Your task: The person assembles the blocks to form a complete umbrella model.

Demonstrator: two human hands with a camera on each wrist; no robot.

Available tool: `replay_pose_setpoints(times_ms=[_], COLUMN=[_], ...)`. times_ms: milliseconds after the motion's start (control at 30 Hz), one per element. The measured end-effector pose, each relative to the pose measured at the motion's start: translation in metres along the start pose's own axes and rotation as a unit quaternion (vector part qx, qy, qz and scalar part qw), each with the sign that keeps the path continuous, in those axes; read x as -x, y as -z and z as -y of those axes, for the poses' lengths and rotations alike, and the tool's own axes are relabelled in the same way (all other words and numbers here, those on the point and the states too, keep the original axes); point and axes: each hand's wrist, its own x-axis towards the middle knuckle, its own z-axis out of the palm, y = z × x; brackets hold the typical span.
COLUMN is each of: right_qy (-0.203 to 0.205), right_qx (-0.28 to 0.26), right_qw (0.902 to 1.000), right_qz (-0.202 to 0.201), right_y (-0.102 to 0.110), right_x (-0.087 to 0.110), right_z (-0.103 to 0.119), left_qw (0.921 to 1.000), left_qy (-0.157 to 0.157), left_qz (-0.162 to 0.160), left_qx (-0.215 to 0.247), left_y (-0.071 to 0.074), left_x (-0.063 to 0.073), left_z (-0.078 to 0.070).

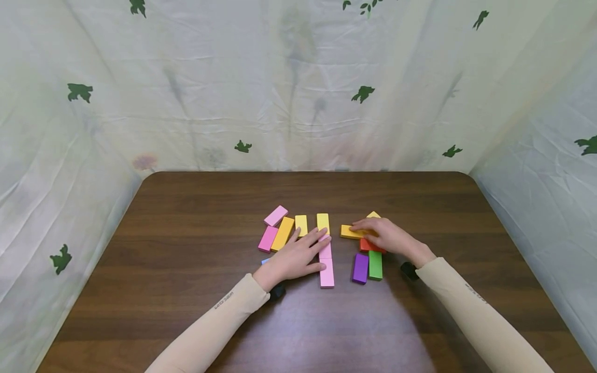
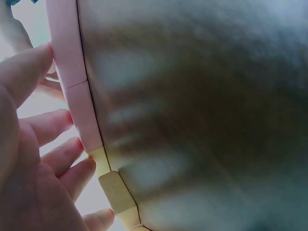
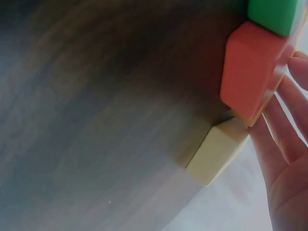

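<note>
My left hand (image 1: 294,259) lies with its fingers spread over a straight row of blocks. Its fingertips touch the side of a pink block (image 1: 325,249); the thumb reaches a second pink block (image 1: 327,274) at the near end. A yellow block (image 1: 323,221) forms the row's far end. To the right, my right hand (image 1: 384,233) pinches an orange block (image 1: 346,231) that lies crosswise, fingers along its far side and thumb on its near side. Close under the thumb is a red block (image 3: 250,67), and a pale yellow block (image 3: 216,151) lies beyond the fingers.
Purple (image 1: 360,268) and green (image 1: 375,265) blocks lie side by side nearer me. Left of the row are a short yellow block (image 1: 301,224), an orange-yellow block (image 1: 282,234) and two pink ones. A blue block is mostly hidden by the left hand. The wooden table (image 1: 186,217) meets a curtain behind.
</note>
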Motion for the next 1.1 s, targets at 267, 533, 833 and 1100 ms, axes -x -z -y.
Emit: replay_pose_setpoints(times_ms=[267, 533, 833, 1100], right_qy=[-0.011, -0.039, -0.039, -0.015], right_qx=[0.028, 0.044, 0.055, 0.05], right_qw=[0.9996, 0.9982, 0.9976, 0.9981], right_qz=[-0.001, 0.008, -0.011, -0.033], right_y=[0.001, 0.0, 0.002, 0.006], right_x=[-0.005, -0.013, -0.027, -0.039], right_z=[0.0, 0.004, 0.004, 0.003], left_qw=[1.0, 1.0, 1.0, 0.9999], left_qy=[0.0, 0.0, -0.005, -0.003], left_qz=[-0.001, 0.003, -0.003, -0.006], left_qx=[-0.003, -0.002, 0.002, 0.013], left_y=[-0.002, -0.002, -0.001, -0.002], left_x=[0.0, 0.0, 0.0, 0.0], left_z=[0.001, 0.001, 0.001, 0.002])
